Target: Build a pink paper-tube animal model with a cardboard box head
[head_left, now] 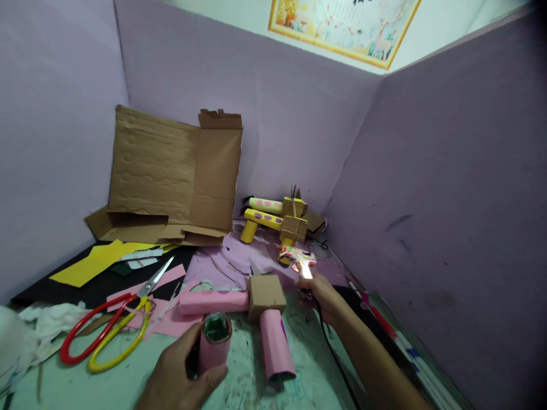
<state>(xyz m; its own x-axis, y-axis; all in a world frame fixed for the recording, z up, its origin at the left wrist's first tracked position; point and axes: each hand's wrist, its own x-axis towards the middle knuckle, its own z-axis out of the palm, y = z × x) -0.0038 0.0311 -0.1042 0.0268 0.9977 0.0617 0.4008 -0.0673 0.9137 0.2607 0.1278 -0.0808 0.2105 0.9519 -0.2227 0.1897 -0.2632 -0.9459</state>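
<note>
My left hand (177, 370) is wrapped round a short pink paper-covered tube (215, 350); its open end faces up and shows a dark green inside. Gripped in my right hand (321, 297) is a patterned hot glue gun (301, 259) with a black cord, its front pointing left. Between the hands lies a pink craft figure: a small cardboard box (267, 293) with a long pink tube (213, 302) to its left and a shorter pink tube (277, 344) reaching towards me. The held tube is in front of the long one.
Red-and-yellow scissors (128, 322) lie open at left among pink and yellow paper (92, 265). Behind stand an opened cardboard carton (171, 171) and two yellow tube figures (265, 217). Purple panels (448, 216) enclose the table; markers (382, 322) lie along the right.
</note>
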